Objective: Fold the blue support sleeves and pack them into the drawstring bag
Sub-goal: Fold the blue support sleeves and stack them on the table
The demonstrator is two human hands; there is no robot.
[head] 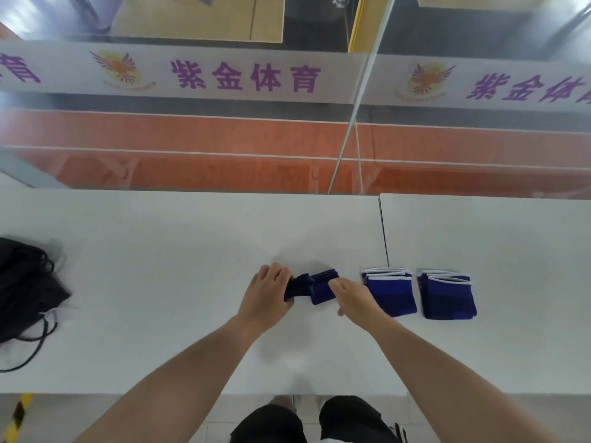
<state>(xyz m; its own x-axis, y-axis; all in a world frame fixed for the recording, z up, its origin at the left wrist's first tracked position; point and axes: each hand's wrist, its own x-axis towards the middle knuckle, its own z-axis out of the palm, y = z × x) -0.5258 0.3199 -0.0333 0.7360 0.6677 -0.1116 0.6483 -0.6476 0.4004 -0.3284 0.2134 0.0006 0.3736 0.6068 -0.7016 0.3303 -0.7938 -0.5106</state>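
While the left hand [270, 290] curls its fingers round one end of a dark-blue knitted support sleeve [319, 290] at the centre of the frame, the right hand [351, 297] lays what look like fairly straight fingers on the other end. It seems to be pressing rather than clasping, though its underside is hidden. Whether the bunched cloth between the hands is one sleeve mid-fold or two pieces cannot be told. The step in hand appears to be the fold itself. Doing it well likely means bringing the held end squarely over the pinned end, lining up the edges, then flattening the crease so the piece matches those already done. Just right of centre lies a stack of folded blue sleeves with white trim [388, 294], close beside the right wrist, and a second folded blue stack [447, 295] sits near it, farther right. A careless sweep of the right forearm could knock the nearer one askew. The crumpled black drawstring bag [25, 289], cords trailing toward the lower left, lies at the far left edge, well apart from all the sleeves. Packing therefore looks not yet begun, and each bundle will need carrying across the white table top [160, 251]. Across the upper frame stands a glass partition bearing a white banner with purple characters [246, 78], with orange court flooring [192, 135] beyond.
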